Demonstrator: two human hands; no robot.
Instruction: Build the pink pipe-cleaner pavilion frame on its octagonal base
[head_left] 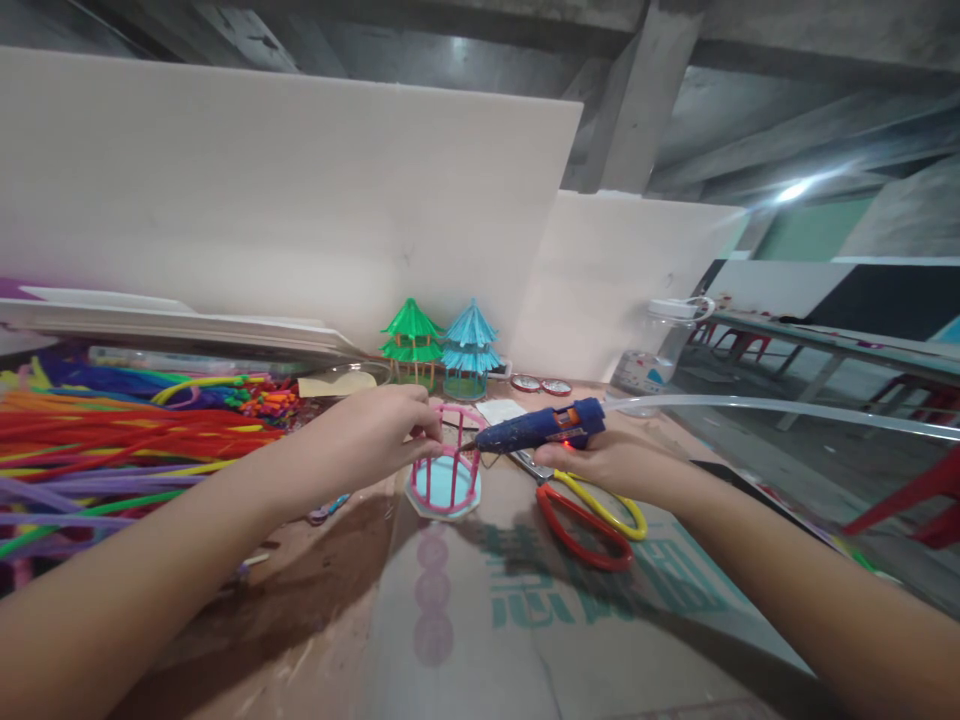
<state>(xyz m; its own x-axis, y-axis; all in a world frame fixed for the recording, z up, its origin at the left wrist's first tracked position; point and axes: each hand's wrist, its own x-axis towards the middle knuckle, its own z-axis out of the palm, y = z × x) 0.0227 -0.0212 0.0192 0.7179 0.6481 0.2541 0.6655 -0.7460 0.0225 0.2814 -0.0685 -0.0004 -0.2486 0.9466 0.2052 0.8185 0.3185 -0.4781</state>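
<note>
My left hand [375, 432] is closed in a pinch on the top ring of a small pink pipe-cleaner frame [448, 470], which stands on a light blue base on the cardboard-covered table [465, 620]. My right hand [619, 462] grips a blue hot glue gun [541, 426]. The gun's nozzle points left and touches the frame's right side. A long clear glue stick [787, 410] sticks out behind the gun to the right.
Red-and-yellow-handled scissors [592, 515] lie just under my right hand. A big heap of coloured pipe cleaners [112, 430] fills the left. A green pagoda [411, 338] and a blue pagoda [470, 345] stand at the back by white boards. A clear jar [660, 345] stands at right.
</note>
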